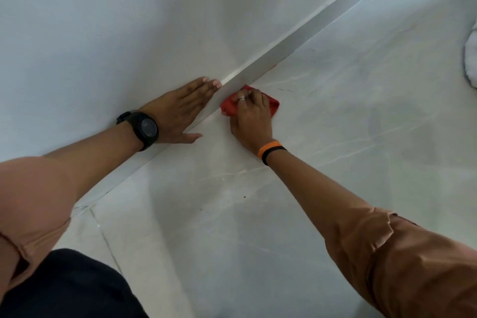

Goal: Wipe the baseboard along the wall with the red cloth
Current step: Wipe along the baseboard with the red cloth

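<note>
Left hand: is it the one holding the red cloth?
No, the left hand lies flat and open against the wall, while the right hand presses the red cloth at the baseboard.

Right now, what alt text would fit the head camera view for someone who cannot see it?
A person's right hand presses a bunched red cloth against the pale baseboard where wall meets marble-look floor. The left hand, wearing a black watch, rests flat on the wall.

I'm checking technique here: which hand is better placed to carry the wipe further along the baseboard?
The right hand. It grips the red cloth against the baseboard. The left hand lies flat and empty on the wall, bracing.
</note>
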Motion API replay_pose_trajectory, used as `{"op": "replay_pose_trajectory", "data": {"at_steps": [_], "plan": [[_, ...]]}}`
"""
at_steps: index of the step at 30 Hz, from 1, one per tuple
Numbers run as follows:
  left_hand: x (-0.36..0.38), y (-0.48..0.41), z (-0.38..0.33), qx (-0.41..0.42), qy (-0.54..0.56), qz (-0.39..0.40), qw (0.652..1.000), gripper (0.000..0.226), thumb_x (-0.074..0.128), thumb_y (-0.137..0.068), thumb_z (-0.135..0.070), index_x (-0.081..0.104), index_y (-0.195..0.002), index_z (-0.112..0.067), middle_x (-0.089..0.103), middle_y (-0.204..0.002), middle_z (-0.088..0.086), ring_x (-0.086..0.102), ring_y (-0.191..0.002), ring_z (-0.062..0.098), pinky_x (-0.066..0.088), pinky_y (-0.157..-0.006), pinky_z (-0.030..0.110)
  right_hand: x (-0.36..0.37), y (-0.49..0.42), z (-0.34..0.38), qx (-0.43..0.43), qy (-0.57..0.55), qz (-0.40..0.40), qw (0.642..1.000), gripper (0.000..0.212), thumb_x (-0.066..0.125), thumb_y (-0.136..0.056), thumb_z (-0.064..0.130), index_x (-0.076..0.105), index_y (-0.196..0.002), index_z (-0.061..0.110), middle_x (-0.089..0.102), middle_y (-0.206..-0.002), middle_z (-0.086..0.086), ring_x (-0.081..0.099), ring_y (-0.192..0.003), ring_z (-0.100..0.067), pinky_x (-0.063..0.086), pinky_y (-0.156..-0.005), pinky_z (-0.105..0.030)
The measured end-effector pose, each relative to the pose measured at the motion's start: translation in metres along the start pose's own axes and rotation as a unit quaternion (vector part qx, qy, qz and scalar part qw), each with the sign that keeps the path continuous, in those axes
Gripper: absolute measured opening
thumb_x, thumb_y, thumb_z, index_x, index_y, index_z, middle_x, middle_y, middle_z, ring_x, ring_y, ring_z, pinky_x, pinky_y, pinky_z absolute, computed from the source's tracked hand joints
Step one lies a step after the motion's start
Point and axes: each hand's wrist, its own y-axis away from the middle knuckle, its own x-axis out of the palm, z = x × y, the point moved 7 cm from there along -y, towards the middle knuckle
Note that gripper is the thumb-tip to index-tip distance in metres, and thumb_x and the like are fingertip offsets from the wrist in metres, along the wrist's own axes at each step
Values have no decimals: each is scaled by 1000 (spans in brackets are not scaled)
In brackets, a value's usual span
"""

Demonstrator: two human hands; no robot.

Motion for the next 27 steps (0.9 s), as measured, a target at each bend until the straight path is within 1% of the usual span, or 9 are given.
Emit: {"op": "replay_pose_trajectory", "data": {"at_steps": [3, 6, 8, 10, 14, 16, 19, 22, 27], "plan": [[1, -2, 2, -3, -6, -6, 1000, 109, 9, -98, -72, -20, -150, 19, -22, -163, 34, -18, -157, 39, -27, -122, 48, -9, -7, -19, -29, 32, -15, 999, 46, 74, -73, 17, 63, -114, 0, 68, -106, -22, 58, -104, -40, 38, -94, -45], [3, 0, 1, 0, -7, -22, 1000, 108, 9, -99, -70, -17, -151, 20, -19, -164, 34, -14, -158, 38, -30, -120, 49, -30, -34, -62, 55, 36, -52, 996, 46, 71, -79, 21, 61, -118, 0, 63, -108, -25, 58, -102, -42, 36, -91, -43], [5, 0, 1, -1, -2, -20, 1000, 107, 9, -99, -70, -15, -152, 20, -17, -165, 34, -12, -158, 39, -27, -122, 49, -39, -54, -88, 110, 54, -48, 991, 49, 66, -85, 26, 57, -125, 0, 62, -113, -26, 54, -109, -43, 39, -98, -46], [8, -1, 1, 0, -3, -19, 1000, 106, 8, -99, -69, -15, -151, 21, -18, -164, 34, -13, -158, 39, -21, -125, 49, -43, -66, -98, 122, 70, -43, 989, 52, 63, -87, 30, 53, -129, 1, 62, -117, -23, 51, -115, -42, 39, -104, -49], [8, -1, -1, 12, -9, -24, 1000, 106, 5, -99, -69, -14, -151, 21, -18, -164, 36, -13, -157, 42, -18, -126, 51, -38, -64, -93, 125, 62, -42, 989, 50, 57, -86, 29, 54, -127, 0, 63, -117, -22, 51, -114, -41, 42, -101, -49], [8, -3, 0, 9, -8, -24, 1000, 107, 5, -99, -69, -16, -150, 22, -19, -163, 36, -14, -157, 42, -19, -126, 51, -35, -57, -81, 103, 62, -34, 992, 48, 59, -83, 27, 57, -121, -2, 63, -114, -24, 53, -111, -42, 44, -95, -48], [6, -2, 0, 9, -7, -15, 1000, 106, 6, -99, -69, -16, -150, 21, -18, -164, 35, -14, -157, 41, -17, -127, 50, -20, -35, -40, 39, 36, -28, 998, 46, 67, -74, 18, 59, -114, -3, 63, -105, -26, 57, -102, -42, 48, -88, -48], [4, -1, 1, 8, -14, -16, 1000, 105, 8, -99, -70, -13, -153, 18, -14, -166, 32, -13, -158, 39, -16, -127, 48, -6, -13, -8, -4, 33, 6, 999, 45, 64, -77, 20, 59, -118, 2, 64, -110, -19, 54, -104, -39, 47, -94, -47], [6, 0, 1, 6, -26, -14, 1000, 107, 10, -98, -72, -10, -155, 17, -14, -166, 32, -13, -158, 40, -17, -127, 49, -12, -11, -20, -38, 50, 12, 998, 49, 65, -82, 26, 60, -127, 8, 67, -118, -15, 54, -114, -37, 43, -104, -48]]}}
